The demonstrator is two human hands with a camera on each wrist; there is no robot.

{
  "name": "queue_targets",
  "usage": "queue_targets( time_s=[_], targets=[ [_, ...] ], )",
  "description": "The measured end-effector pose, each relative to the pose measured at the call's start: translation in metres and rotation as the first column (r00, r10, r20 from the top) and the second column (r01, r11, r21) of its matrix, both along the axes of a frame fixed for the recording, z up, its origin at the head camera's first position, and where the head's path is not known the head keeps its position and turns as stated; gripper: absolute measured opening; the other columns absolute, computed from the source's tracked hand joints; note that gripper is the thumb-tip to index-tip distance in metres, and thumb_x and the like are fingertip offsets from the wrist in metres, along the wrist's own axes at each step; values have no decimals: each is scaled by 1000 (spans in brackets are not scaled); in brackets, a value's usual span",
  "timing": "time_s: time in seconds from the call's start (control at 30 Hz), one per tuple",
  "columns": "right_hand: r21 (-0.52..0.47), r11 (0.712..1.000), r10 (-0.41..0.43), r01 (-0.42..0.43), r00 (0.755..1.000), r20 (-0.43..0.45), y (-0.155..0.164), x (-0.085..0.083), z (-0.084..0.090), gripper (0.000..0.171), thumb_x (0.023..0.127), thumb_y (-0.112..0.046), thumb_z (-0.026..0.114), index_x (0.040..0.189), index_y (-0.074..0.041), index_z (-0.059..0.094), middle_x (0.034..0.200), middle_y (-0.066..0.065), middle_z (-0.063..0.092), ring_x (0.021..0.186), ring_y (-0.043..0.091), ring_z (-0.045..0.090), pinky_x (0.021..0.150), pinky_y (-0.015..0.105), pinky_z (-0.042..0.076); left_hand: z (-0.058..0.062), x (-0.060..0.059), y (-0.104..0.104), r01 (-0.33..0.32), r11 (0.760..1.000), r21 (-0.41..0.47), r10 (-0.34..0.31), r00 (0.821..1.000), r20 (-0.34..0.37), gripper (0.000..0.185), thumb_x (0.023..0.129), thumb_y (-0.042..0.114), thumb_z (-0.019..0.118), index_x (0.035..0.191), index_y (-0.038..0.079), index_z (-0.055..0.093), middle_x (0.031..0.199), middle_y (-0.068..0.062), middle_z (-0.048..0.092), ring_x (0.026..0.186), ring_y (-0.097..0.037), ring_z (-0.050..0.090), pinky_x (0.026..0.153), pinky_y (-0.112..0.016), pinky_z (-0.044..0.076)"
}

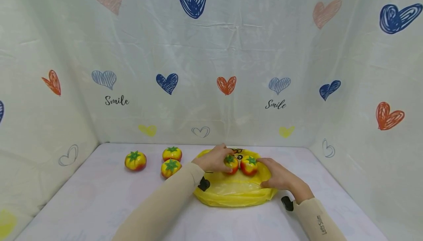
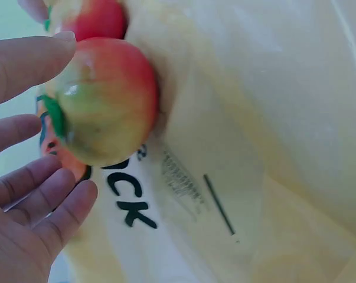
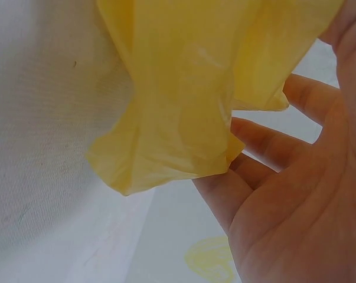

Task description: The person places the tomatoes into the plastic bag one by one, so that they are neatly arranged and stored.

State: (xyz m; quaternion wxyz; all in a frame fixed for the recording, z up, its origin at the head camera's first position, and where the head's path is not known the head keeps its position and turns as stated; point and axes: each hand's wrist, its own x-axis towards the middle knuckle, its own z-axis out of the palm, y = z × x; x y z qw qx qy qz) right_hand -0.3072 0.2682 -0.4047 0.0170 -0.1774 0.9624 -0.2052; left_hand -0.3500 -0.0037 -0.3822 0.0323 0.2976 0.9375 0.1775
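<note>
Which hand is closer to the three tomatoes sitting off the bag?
Left. The left hand is at the yellow bag's left edge, beside the three loose tomatoes. The right hand is on the bag's far right side.

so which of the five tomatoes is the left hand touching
The left of the two tomatoes on the yellow bag: tomato under the left hand. Three others sit apart on the table.

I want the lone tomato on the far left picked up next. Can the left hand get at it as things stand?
Probably yes: the lone tomato sits uncovered left of the left hand, nothing between but two tomatoes off the direct line.
</note>
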Motion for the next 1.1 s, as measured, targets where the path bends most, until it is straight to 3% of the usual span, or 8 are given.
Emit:
queue_targets(
  time_s=[0.23, 0.43, 0.8, 1.1],
  targets=[
    [-13, 1000, -4, 4, 1000, 8, 0, 1, -1, 81, 70, -20, 83, 141, -15, 44, 145, 13, 40, 131, 35, 38, 105, 57, 31, 11, 6, -9, 6, 1000, -7, -6, 1000, -16, 61, 80, 44, 75, 133, 21, 55, 115, 2, 47, 104, -14, 46, 94, -33, 44],
    [-6, 1000, 8, -8, 1000, -10, 2, 0, -1, 81, 69, -20, 83, 140, -13, 45, 144, 13, 40, 130, 36, 38, 105, 58, 31, 17, 14, -19, -17, 1000, 15, 17, 1000, -22, 63, 81, 43, 74, 135, 18, 53, 119, -5, 49, 105, -16, 47, 94, -35, 45],
    [-15, 1000, 3, -3, 1000, -8, 3, 0, -1, 82, 69, -20, 83, 141, -13, 44, 144, 14, 40, 130, 35, 39, 105, 58, 31, 20, 23, -40, 9, 996, 86, -2, 997, -77, 58, 84, 39, 72, 133, 14, 55, 121, -6, 49, 105, -17, 48, 94, -36, 45],
    [-7, 1000, -8, 8, 1000, 0, 1, 0, 1, 82, 70, -21, 83, 142, -15, 43, 146, 13, 38, 132, 36, 37, 106, 58, 29, 22, 40, -60, 19, 993, 120, -4, 992, -125, 56, 86, 38, 71, 133, 13, 54, 119, -2, 48, 106, -18, 48, 96, -37, 45]
  ],
)
